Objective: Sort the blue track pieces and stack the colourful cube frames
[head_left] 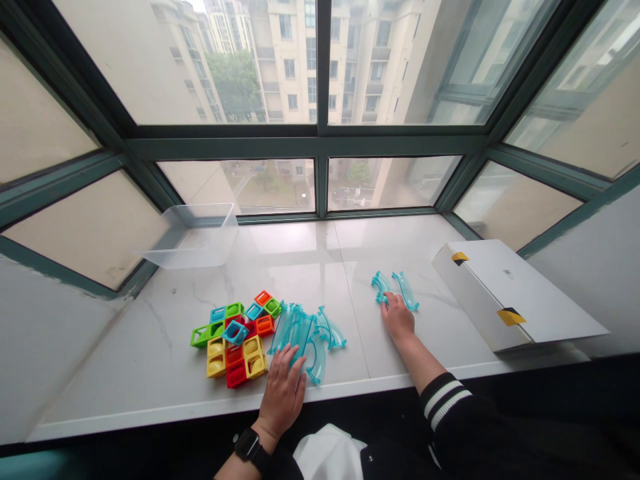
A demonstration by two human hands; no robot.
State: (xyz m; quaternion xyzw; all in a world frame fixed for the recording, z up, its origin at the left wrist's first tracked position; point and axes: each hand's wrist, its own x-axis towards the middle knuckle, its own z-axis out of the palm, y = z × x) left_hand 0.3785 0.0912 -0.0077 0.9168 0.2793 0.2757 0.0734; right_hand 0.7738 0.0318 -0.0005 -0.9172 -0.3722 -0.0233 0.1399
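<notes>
My left hand (283, 390) lies palm down with its fingers apart, the fingertips resting on a bunch of clear blue plastic marble-run track pieces (300, 327). Some of these are straight, others curved. Off to the right, my right hand (399, 319) has its fingers closed on the near end of a curved blue track piece (381, 283); the fingertips are partly hidden. A second curved track piece (405, 291) lies just beside it on the white sill. Left of the bunch sits a cluster of red, yellow, green and blue hollow cube blocks (235, 357), some stacked.
A clear plastic bin (193, 259) stands at the back left near the window. On the right lies a large white box (520, 293) with yellow-and-black tabs. The marble-look sill (165, 373) ends at a front edge close to my body.
</notes>
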